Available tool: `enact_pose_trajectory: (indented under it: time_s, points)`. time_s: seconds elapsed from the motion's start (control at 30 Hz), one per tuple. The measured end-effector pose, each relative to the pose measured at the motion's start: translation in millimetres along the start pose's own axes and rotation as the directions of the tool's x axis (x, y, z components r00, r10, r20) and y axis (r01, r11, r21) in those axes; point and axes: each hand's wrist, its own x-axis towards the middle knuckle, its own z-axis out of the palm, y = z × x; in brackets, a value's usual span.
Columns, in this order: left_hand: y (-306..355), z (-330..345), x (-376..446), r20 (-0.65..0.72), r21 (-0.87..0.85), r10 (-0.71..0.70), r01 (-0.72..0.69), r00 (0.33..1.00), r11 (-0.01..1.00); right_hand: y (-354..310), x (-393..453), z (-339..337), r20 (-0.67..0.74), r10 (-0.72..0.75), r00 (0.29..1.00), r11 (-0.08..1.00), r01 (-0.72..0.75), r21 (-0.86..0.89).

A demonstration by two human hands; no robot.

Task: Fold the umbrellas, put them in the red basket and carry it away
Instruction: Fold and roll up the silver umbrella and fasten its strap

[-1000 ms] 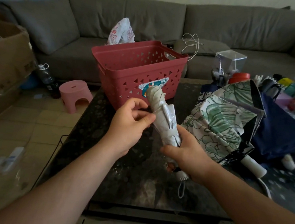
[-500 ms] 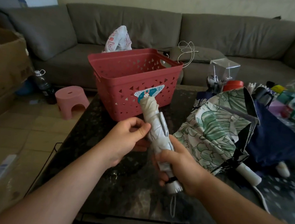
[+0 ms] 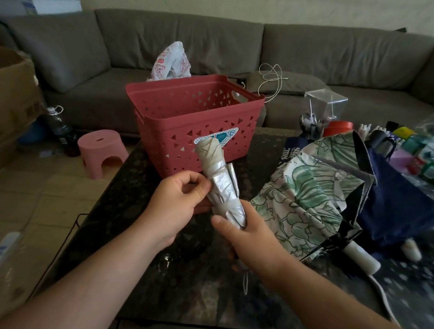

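Folded silver umbrella (image 3: 219, 183) held tilted above the dark bench (image 3: 174, 278), tip pointing up and away toward the red basket (image 3: 193, 125), which stands on the bench just behind it. Right hand (image 3: 246, 235) wrapped around the umbrella's lower end, near the handle. Left hand (image 3: 178, 203) at mid-length on the left side, thumb and fingers pinching the canopy fabric. Floral umbrella (image 3: 310, 198) and navy umbrella (image 3: 401, 206) lie unfolded on the bench, right of the hands.
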Motion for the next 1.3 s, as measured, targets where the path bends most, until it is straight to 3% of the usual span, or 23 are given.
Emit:
enact_pose_trajectory:
  time_s: [0.17,0.4,0.57,0.93,1.1,1.3]
  points:
    - [7,-6,0,0.046,0.062,0.005,-0.008,0.999,0.998,0,0,-1,0.032,0.024,0.999,1.0,-0.024,-0.004]
    - [8,-9,1,0.076,-0.061,-0.014,0.019,0.997,0.998,-4,1,-7,0.202,0.034,0.979,0.99,-0.061,0.129]
    - [9,-10,-1,0.021,0.063,0.063,-0.064,0.998,0.996,-1,1,-8,0.257,0.046,0.965,0.979,-0.095,0.181]
    - [15,0,-3,-0.077,-0.28,-0.008,-0.014,0.997,0.96,-6,-2,-8,0.301,-0.048,0.952,0.947,-0.052,0.317]
    - [15,6,-13,-0.006,-0.151,0.012,-0.012,1.0,0.988,-10,-3,-7,0.294,-0.035,0.955,0.909,-0.092,0.407]
    - [15,9,-17,0.041,-0.05,0.01,-0.008,0.999,0.999,-11,-2,-4,0.213,0.0,0.977,0.929,-0.079,0.361]
